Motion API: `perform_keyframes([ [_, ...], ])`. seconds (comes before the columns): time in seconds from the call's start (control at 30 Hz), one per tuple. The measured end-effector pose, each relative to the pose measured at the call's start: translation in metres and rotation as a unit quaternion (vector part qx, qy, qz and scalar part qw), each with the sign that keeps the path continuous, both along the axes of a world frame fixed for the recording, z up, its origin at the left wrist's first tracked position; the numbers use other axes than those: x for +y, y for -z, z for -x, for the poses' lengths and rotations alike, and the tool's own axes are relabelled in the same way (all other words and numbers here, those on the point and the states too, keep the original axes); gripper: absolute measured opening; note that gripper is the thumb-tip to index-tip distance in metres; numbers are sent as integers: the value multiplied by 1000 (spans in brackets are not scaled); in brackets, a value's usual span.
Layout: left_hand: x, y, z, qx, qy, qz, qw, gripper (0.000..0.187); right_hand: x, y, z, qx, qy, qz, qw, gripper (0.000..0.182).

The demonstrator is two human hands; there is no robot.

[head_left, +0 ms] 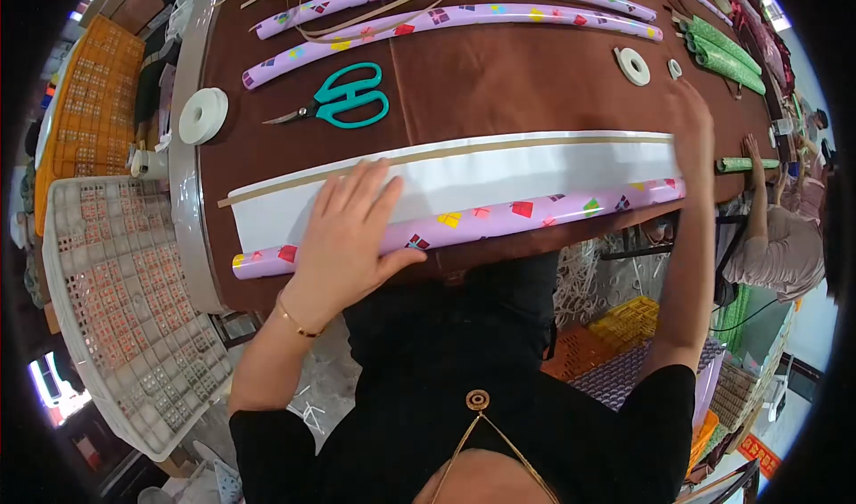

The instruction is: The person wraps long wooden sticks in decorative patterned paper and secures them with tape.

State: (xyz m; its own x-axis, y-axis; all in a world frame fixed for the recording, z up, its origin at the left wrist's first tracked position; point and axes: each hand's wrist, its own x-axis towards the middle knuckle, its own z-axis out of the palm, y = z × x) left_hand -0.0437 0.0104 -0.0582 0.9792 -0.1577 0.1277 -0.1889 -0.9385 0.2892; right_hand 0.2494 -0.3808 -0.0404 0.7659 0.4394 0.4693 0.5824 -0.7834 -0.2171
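A roll of lilac wrapping paper printed with colourful gift boxes lies across the table in front of me, partly unrolled. Its white underside faces up, and a thin brown strip runs along the far edge. My left hand rests flat over the left part of the roll, fingers spread and holding nothing. At the right end of the sheet is my right hand, its fingers smeared by motion. Turquoise-handled scissors lie beyond the paper, blades pointing left.
Two finished-looking lilac rolls lie farther back among loose brown strips. White tape rolls sit at the left edge and near a white ring at right. Green rolls lie far right, near a co-worker. A white crate stands left.
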Motion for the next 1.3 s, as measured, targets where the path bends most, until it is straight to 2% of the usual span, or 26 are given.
perform_keyframes([
  [0.07, -13, 0, -14, -14, 14, 7, 1000, 80, 80, -4, 62, -5, -140, 97, 985, 50],
  [0.13, -26, 4, -26, -43, 40, 35, 998, 80, 129, -1, 113, 24, -203, 123, 971, 56],
  [0.27, -35, 10, -33, -20, 37, 31, 999, 81, 164, 14, 139, 56, -262, 159, 950, 64],
  [0.33, -34, 12, -33, -23, 36, 31, 999, 81, 166, 18, 138, 52, -258, 170, 950, 67],
  [0.7, -31, 15, -29, -38, 37, 23, 998, 86, 141, 7, 130, 54, -220, 188, 956, 58],
  [0.8, -30, 8, -26, -57, 41, 18, 997, 78, 132, 5, 129, 51, -231, 147, 960, 53],
  [0.87, -29, 3, -15, -32, 62, 57, 996, 70, 123, 2, 134, 58, -240, 113, 962, 51],
  [0.9, -29, 1, -12, -30, 62, 57, 996, 70, 117, -2, 140, 120, -257, 107, 953, 51],
  [0.93, -29, -1, -9, -21, 59, 46, 997, 62, 113, -5, 145, 181, -274, 100, 939, 52],
  [0.97, -28, -3, -7, -12, 56, 34, 998, 54, 110, -8, 149, 181, -275, 99, 939, 52],
  [1.1, -26, 2, -5, -6, 56, 9, 998, 45, 101, -2, 151, 188, -304, 139, 924, 49],
  [1.17, -26, -1, -10, 31, 60, 47, 997, 36, 102, 1, 146, 176, -312, 153, 921, 40],
  [1.2, -27, -1, -12, 30, 45, 35, 998, 36, 102, 0, 144, 168, -328, 145, 918, 40],
  [1.27, -24, 1, -14, 64, 38, 109, 991, 31, 105, -1, 142, 152, -288, 190, 926, 40],
  [1.3, -22, 2, -13, 58, 17, 94, 994, 31, 107, -1, 139, 140, -309, 179, 924, 40],
])
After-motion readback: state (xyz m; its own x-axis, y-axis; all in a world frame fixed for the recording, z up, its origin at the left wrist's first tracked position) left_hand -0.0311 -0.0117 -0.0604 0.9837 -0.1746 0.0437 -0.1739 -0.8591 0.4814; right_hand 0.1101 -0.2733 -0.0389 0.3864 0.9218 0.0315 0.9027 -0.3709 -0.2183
